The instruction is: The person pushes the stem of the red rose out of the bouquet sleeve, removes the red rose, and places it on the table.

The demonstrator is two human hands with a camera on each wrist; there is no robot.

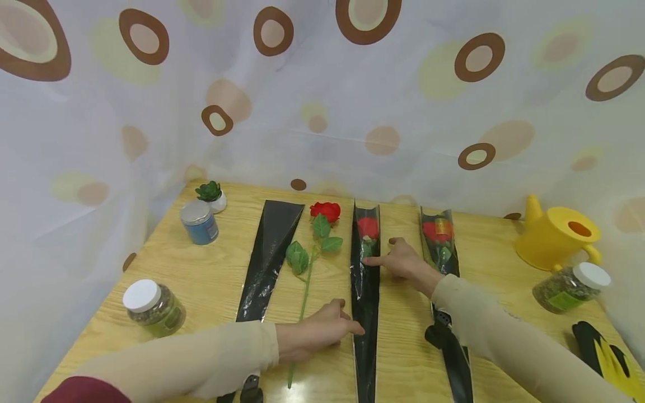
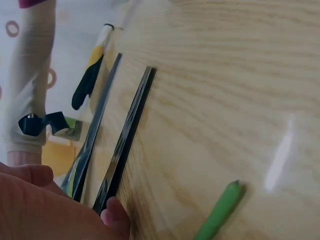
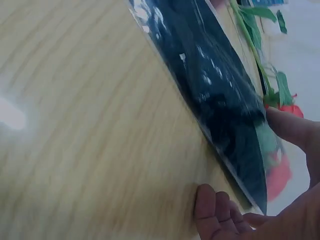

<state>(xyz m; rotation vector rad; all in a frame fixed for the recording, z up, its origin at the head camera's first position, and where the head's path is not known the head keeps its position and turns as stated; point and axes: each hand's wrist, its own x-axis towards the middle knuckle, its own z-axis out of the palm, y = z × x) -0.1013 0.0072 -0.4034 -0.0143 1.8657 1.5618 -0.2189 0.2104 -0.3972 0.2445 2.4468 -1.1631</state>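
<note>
Head view: two roses already sit in black sleeves; the middle sleeve lies at table centre, one loose rose and an unfilled sleeve at ten o'clock remain. The left hand rests straight fingers on its lower edge; the right hand presses a pointing finger near the bloom.

Left wrist view: fingertips touch the sleeve's thin glossy edge.

Right wrist view: blurred; fingers lie on shiny black film.

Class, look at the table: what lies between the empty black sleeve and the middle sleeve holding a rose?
In the head view, a loose red rose lies between the empty sleeve and the middle sleeve.
</note>
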